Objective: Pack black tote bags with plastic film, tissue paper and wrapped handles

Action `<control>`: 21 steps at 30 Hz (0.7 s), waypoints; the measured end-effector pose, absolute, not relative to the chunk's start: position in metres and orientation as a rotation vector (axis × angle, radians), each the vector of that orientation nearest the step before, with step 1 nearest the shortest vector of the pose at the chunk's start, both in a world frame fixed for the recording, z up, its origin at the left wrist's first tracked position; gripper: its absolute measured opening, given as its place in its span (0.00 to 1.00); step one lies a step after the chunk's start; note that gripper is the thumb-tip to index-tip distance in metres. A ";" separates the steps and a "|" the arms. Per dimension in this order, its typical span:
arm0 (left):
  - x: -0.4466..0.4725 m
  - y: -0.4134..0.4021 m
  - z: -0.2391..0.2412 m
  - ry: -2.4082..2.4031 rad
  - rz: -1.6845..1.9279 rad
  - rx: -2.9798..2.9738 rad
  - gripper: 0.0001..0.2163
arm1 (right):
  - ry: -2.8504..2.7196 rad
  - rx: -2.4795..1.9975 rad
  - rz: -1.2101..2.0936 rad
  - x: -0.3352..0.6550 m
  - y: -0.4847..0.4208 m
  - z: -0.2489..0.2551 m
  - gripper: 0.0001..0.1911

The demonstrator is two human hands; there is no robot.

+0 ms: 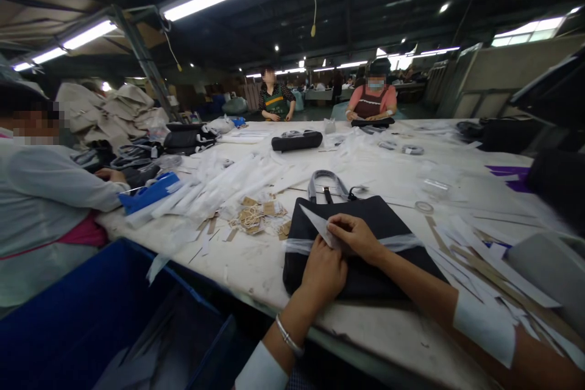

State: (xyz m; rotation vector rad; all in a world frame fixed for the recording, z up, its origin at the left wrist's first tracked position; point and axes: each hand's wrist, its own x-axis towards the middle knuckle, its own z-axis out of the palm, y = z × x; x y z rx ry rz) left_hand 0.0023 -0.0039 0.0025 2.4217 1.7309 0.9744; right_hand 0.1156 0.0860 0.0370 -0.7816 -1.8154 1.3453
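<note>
A black handbag lies flat on the table in front of me, its wrapped grey handle pointing away. Across its middle runs a translucent white strip. My right hand pinches a thin white sheet whose pointed corner rises over the bag's left part. Just below, my left hand rests on the bag with curled fingers at the sheet's lower edge; its fingertips are partly hidden.
Cardboard tags with strings and white wrapping strips lie left on the table. A tape roll and paper strips are at right. A blue bin stands lower left. Co-workers are at left and across the table.
</note>
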 end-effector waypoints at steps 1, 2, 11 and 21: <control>0.003 -0.004 0.003 1.716 1.021 2.373 0.13 | -1.785 -0.787 1.281 0.116 0.086 0.033 0.16; 0.003 -0.003 0.003 1.697 1.076 2.319 0.14 | -1.762 -0.792 1.228 0.116 0.087 0.030 0.16; -0.005 -0.002 0.020 1.262 1.632 1.287 0.16 | -1.748 -0.595 1.103 0.121 0.088 0.023 0.08; -0.042 -0.021 0.039 1.810 1.693 1.393 0.16 | -1.832 -0.474 1.034 0.119 0.088 0.017 0.11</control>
